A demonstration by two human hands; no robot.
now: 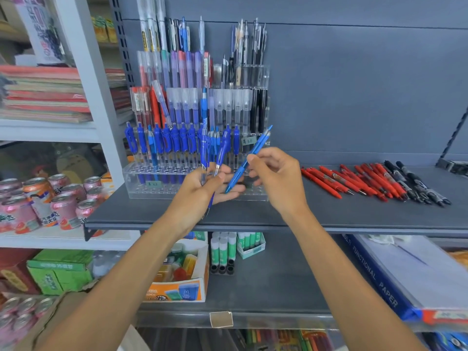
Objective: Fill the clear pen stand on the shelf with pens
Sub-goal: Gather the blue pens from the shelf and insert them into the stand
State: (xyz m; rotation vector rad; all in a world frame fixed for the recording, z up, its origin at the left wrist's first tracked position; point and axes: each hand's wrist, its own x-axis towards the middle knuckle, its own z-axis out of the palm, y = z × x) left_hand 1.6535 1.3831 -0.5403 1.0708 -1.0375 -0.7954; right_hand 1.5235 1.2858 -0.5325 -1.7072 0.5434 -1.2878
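A dark grey shelf (pixel 354 216) runs across the middle of the frame. On its left part, against the back panel, stands the clear pen stand (pixel 162 192). It is a stepped acrylic rack whose tiers rise toward the upper centre. The lowest front step shows rows of open holes, the next is packed with blue pens, and the higher ones hold clear-capped, purple, red and black pens.

At centre right on the shelf lies a loose spread of red pens (pixel 354 182), with black pens (pixel 417 184) at its right end.

In front of the stand, the left hand (pixel 200 191) curls its fingers round two blue pens (pixel 221 153), held nearly upright. Just beside it, the right hand (pixel 278 177) pinches a single blue pen (pixel 255 152) between thumb and forefinger. This pen is slanted, with its tip at lower left near the left fingers.
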